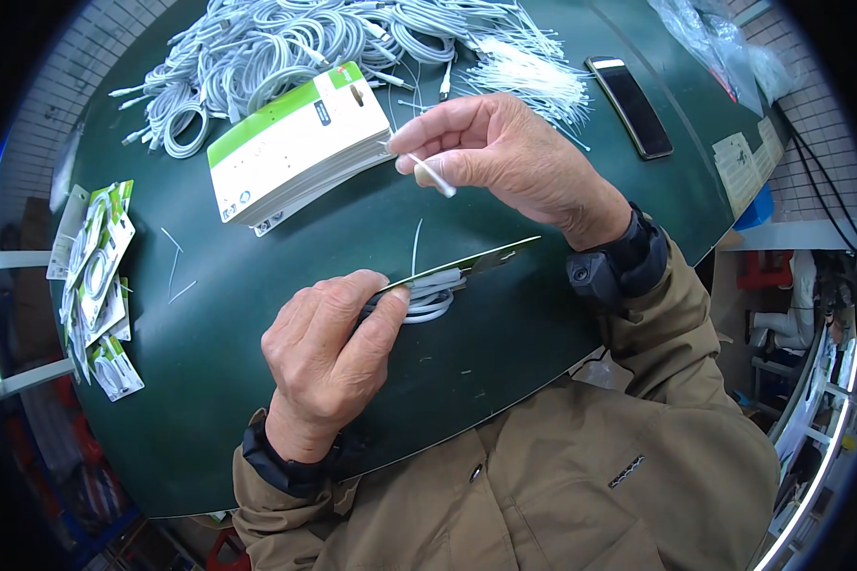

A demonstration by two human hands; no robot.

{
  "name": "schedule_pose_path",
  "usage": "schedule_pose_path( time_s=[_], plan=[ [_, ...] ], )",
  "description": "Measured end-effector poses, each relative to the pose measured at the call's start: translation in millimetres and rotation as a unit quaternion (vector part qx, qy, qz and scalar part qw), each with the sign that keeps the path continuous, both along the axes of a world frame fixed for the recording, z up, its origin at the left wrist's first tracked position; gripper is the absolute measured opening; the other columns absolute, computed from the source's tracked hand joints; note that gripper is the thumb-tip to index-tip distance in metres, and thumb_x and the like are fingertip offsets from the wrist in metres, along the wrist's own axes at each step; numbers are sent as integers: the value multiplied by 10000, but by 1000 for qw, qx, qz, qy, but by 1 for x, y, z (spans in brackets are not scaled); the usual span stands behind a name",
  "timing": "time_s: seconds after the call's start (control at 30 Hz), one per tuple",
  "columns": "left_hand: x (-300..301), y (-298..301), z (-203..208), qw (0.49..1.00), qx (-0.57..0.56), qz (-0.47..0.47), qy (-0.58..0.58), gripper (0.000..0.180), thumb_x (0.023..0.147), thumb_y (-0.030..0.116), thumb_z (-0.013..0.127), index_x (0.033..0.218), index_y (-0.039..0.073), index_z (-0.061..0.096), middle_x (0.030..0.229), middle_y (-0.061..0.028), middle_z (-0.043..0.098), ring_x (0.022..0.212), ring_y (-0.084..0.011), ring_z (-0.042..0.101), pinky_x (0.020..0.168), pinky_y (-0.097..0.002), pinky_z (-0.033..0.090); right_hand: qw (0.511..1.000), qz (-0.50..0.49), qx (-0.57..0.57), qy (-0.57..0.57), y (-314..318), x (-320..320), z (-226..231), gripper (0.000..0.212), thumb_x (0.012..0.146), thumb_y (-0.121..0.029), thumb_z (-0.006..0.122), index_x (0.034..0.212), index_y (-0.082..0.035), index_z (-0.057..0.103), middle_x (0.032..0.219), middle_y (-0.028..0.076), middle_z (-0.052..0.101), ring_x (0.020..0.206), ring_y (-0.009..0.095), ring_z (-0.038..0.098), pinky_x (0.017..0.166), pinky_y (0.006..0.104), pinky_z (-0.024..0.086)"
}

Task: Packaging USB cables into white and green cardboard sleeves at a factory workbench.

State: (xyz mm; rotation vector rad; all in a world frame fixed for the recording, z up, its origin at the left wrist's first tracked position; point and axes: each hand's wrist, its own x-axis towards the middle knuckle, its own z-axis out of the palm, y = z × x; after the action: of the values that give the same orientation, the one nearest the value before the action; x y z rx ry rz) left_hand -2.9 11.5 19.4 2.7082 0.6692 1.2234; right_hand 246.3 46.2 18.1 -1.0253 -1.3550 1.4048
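Observation:
My left hand pinches a packaging card, tilted almost edge-on, together with a coiled grey cable against its near side. A thin white cable tie sticks up behind the card's far face. Above and to the right, my right hand is closed, with a short white strip between thumb and fingers; it looks like a cable tie. Just left of the right hand lies a stack of white-and-green packaging cards.
Loose coiled cables are heaped at the back, beside a pile of white cable ties. A phone lies at the right. Carded cables are piled on the left edge of the green table. Tie scraps lie nearby.

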Motion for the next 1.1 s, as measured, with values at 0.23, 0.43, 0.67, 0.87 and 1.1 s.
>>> schedule_pose_path(
  time_s=[0.23,0.43,0.67,0.87,1.1],
  plan=[
    [1,1,3,1000,-7,-5,7,209,721,-49,768,912,19,715,858,-119,677,693,-233,669,576,-306,523,998,18,2,-54,2,-1,5,225,963,-204,728,1066,-4,733,843,24,695,790,68,642,687,218,514],
    [0,2,2,1000,1,-4,12,184,734,-10,770,906,34,721,857,-101,674,692,-216,668,565,-301,515,999,10,-43,-32,4,-11,1,188,969,-201,718,971,-13,699,806,22,686,733,66,652,638,194,510],
    [2,0,0,1000,-9,-4,8,191,728,-10,776,904,37,720,853,-96,671,683,-212,661,562,-301,512,996,9,-56,-70,2,-16,-6,141,966,-161,710,967,-22,688,812,31,691,731,70,664,643,182,520],
    [3,7,-1,1000,-5,-7,4,198,717,-20,781,895,33,715,848,-95,667,669,-207,652,553,-299,507,997,-3,-38,-61,5,-18,-14,152,965,-175,718,976,-27,689,810,31,692,762,74,683,672,180,536],
    [3,5,-2,1000,-12,0,-1,203,711,-35,781,890,28,709,849,-98,667,659,-208,645,547,-291,505,997,5,-29,-74,4,-18,-15,173,965,-201,725,984,-31,696,824,35,703,766,78,689,701,178,552]
  ],
)
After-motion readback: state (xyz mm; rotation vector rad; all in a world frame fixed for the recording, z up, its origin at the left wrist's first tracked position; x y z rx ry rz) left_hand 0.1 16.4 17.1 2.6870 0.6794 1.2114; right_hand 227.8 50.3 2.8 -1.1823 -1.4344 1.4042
